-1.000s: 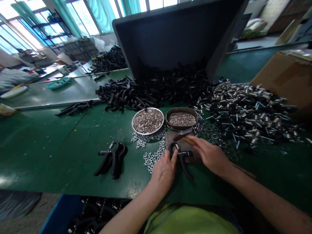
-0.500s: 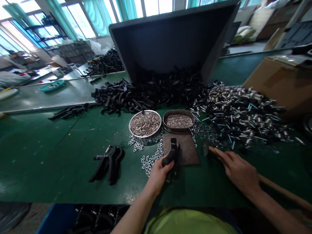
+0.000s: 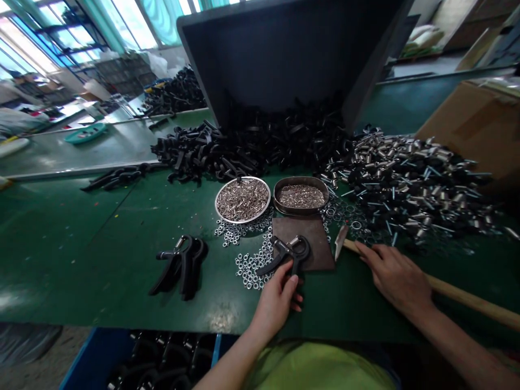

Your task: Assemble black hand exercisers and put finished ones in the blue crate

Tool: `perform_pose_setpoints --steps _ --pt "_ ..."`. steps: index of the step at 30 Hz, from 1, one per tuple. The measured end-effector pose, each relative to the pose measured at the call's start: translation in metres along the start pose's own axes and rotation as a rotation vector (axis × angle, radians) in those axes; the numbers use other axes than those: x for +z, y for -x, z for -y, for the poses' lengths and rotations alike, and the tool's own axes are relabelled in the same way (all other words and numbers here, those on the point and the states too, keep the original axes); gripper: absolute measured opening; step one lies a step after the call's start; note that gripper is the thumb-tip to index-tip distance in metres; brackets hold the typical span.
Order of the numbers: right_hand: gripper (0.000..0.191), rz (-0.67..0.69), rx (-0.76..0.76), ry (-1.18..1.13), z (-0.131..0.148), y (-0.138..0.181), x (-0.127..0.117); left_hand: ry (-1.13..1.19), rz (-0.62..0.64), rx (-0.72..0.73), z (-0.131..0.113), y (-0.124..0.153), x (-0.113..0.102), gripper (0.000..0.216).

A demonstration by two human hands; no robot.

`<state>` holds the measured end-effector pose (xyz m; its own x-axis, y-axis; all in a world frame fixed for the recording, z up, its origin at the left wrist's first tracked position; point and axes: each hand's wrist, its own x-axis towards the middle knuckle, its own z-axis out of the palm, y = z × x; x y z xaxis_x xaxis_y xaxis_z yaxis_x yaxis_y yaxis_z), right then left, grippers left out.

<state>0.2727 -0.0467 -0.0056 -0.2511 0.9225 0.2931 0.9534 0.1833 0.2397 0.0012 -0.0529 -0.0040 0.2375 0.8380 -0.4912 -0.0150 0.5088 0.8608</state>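
The black grip [image 3: 287, 250] has turned, showing its spring [image 3: 293, 241]. The left hand [image 3: 277, 299] pinches one leg [image 3: 296, 265]; the rest sits on the far side, partly over the brown plate [image 3: 322, 246]. The right hand [image 3: 400, 279] holds the hammer [image 3: 455, 292].

Turquoise tray [image 3: 73, 138] and curtains [image 3: 162, 20] left, brown cardboard box [image 3: 467, 122] right.

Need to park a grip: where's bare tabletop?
Bare green tabletop lies left of the black hand grips, with a smaller patch between them and the loose nuts. Crowded: behind, with black handles; right, with mixed hardware and the hammer in the right hand.
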Motion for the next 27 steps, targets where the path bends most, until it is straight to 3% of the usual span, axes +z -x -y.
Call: perform_pose_setpoints --steps 3,7,9,12,17,20,23,27 --pt "0.035 -0.025 0.012 -0.072 0.003 -0.015 -0.020 -0.114 0.009 0.047 0.003 -0.001 -0.002 0.052" --pt "0.040 -0.081 0.016 -0.428 0.022 -0.038 -0.037 -0.185 0.006 0.066 0.004 -0.001 -0.004 0.050" --pt "0.040 -0.033 -0.014 -0.531 0.034 -0.047 -0.038 -0.196 0.001 0.069 0.004 -0.002 -0.005 0.050" --pt "0.037 0.085 -0.056 -0.527 0.045 -0.056 -0.037 -0.199 -0.003 0.067 0.005 -0.003 -0.006 0.050" --pt "0.038 0.002 -0.018 -0.562 0.045 -0.059 -0.041 -0.245 0.005 0.087 0.004 -0.002 -0.007 0.046" --pt "0.037 0.042 -0.040 -0.517 0.043 -0.055 -0.037 -0.306 0.004 0.096 0.000 0.000 -0.007 0.040" --pt "0.036 0.036 -0.032 -0.476 0.036 -0.043 -0.027 -0.509 -0.015 0.138 -0.006 0.001 -0.003 0.035" --pt "0.033 -0.090 0.012 -0.324 0.013 -0.016 -0.010 -0.923 -0.111 0.305 -0.013 -0.004 0.009 0.040"
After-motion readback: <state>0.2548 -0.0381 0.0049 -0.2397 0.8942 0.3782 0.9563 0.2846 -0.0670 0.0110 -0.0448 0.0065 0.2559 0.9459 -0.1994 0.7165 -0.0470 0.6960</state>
